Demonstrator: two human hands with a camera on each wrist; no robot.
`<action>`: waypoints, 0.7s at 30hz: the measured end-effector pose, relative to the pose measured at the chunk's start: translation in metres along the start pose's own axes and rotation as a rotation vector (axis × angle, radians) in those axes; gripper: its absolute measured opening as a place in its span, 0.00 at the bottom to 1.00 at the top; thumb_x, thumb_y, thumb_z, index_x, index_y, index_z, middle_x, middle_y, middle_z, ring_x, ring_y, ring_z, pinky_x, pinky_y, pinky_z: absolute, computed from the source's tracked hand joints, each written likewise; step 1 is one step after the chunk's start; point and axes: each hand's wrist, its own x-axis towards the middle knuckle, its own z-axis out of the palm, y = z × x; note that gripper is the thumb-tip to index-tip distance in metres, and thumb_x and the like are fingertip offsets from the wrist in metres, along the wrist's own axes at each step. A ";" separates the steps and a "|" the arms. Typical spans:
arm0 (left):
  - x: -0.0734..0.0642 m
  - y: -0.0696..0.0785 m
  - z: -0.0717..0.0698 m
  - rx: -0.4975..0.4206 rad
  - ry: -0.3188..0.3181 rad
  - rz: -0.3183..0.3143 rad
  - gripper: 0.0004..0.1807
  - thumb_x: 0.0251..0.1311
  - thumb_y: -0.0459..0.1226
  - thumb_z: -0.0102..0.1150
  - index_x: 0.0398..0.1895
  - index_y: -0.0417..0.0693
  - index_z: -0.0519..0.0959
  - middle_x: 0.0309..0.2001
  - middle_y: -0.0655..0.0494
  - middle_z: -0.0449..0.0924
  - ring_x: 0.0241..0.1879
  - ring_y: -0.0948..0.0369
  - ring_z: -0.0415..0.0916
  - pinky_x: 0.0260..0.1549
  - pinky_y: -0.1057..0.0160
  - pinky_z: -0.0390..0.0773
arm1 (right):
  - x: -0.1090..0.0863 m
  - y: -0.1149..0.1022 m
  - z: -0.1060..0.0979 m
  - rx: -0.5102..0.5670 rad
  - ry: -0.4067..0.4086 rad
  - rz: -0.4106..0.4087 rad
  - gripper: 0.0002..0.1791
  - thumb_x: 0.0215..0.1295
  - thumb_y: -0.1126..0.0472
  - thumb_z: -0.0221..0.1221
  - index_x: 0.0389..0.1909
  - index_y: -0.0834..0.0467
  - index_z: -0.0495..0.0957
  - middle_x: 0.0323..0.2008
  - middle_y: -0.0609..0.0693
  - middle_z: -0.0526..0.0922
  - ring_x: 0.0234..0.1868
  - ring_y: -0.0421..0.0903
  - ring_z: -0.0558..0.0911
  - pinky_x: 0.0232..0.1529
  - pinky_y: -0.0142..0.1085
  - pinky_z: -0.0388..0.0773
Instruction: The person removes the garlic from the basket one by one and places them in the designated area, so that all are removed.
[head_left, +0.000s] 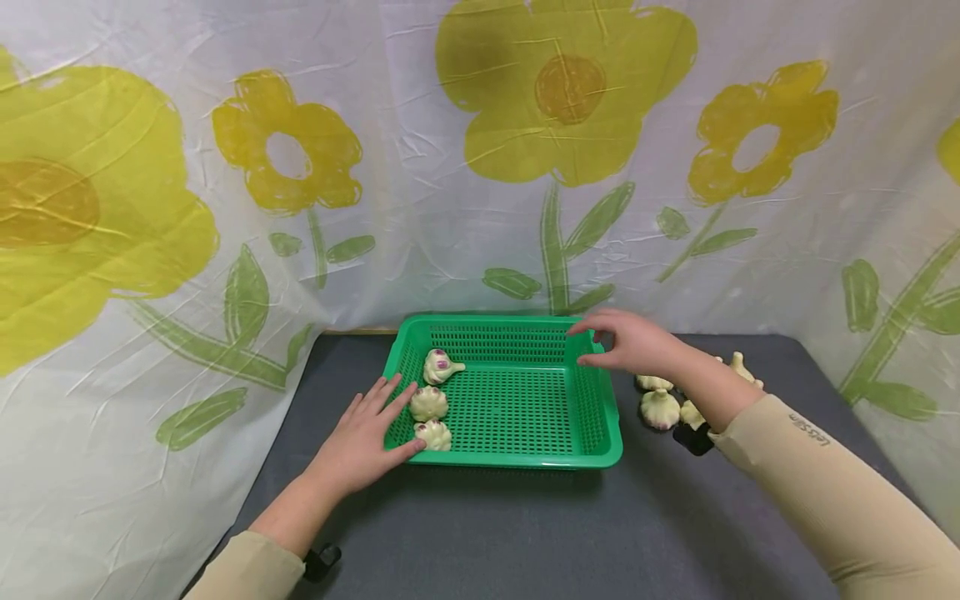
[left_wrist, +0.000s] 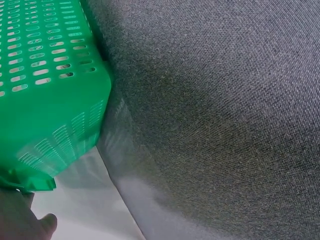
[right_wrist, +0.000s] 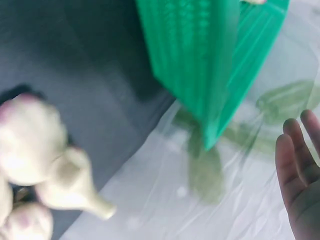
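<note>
A green plastic basket (head_left: 517,460) with slotted walls stands on the dark table. Inside, along its left end, lie three garlic bulbs (head_left: 429,403), whitish with purple patches. My left hand (head_left: 363,442) rests at the basket's left rim, its fingers spread and fairly straight. Over the right rim is my right hand (head_left: 633,342), thumb and fingers apart and gently bent, holding nothing. Several more garlic bulbs (head_left: 660,410) sit right of the basket, partly hidden under the right forearm. The right wrist view shows a garlic bulb (right_wrist: 30,140) of that group close up.
Dark grey cloth covers the table (head_left: 495,533). A pale curtain (head_left: 405,208) printed with yellow flowers hangs behind the table and at both sides. Each wrist carries a small black device, one (head_left: 322,562) by the left sleeve.
</note>
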 end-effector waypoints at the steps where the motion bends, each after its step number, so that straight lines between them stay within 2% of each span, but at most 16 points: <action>1: 0.000 0.000 0.000 0.001 0.000 0.000 0.47 0.62 0.65 0.55 0.80 0.64 0.50 0.79 0.51 0.45 0.78 0.49 0.40 0.71 0.37 0.46 | 0.006 -0.004 0.002 0.002 -0.016 -0.006 0.23 0.62 0.52 0.68 0.58 0.47 0.80 0.50 0.48 0.79 0.41 0.45 0.77 0.37 0.40 0.77; 3: 0.000 0.000 -0.001 0.001 -0.004 -0.002 0.47 0.62 0.66 0.54 0.80 0.65 0.49 0.79 0.52 0.44 0.78 0.49 0.40 0.72 0.38 0.45 | 0.016 -0.011 0.006 0.013 -0.048 -0.024 0.23 0.63 0.51 0.68 0.59 0.46 0.80 0.55 0.46 0.77 0.46 0.44 0.77 0.38 0.40 0.78; 6: 0.000 0.000 -0.001 0.000 -0.014 -0.008 0.48 0.62 0.66 0.54 0.80 0.65 0.48 0.80 0.54 0.42 0.78 0.49 0.39 0.72 0.39 0.43 | 0.030 -0.020 0.013 0.011 -0.096 -0.059 0.23 0.63 0.50 0.68 0.59 0.45 0.79 0.56 0.46 0.76 0.49 0.46 0.77 0.40 0.40 0.78; 13: 0.001 -0.003 0.000 -0.012 -0.014 -0.006 0.48 0.61 0.66 0.55 0.80 0.65 0.48 0.80 0.53 0.44 0.78 0.49 0.38 0.72 0.39 0.42 | 0.059 -0.040 0.037 -0.057 -0.192 -0.102 0.24 0.64 0.50 0.67 0.61 0.43 0.78 0.60 0.45 0.75 0.53 0.45 0.78 0.50 0.42 0.78; 21: 0.001 -0.005 -0.002 -0.047 -0.038 0.005 0.48 0.61 0.64 0.57 0.80 0.65 0.48 0.79 0.51 0.44 0.78 0.50 0.37 0.72 0.39 0.41 | 0.081 -0.061 0.066 -0.099 -0.305 -0.150 0.24 0.64 0.51 0.67 0.61 0.44 0.78 0.58 0.45 0.76 0.52 0.44 0.79 0.51 0.40 0.77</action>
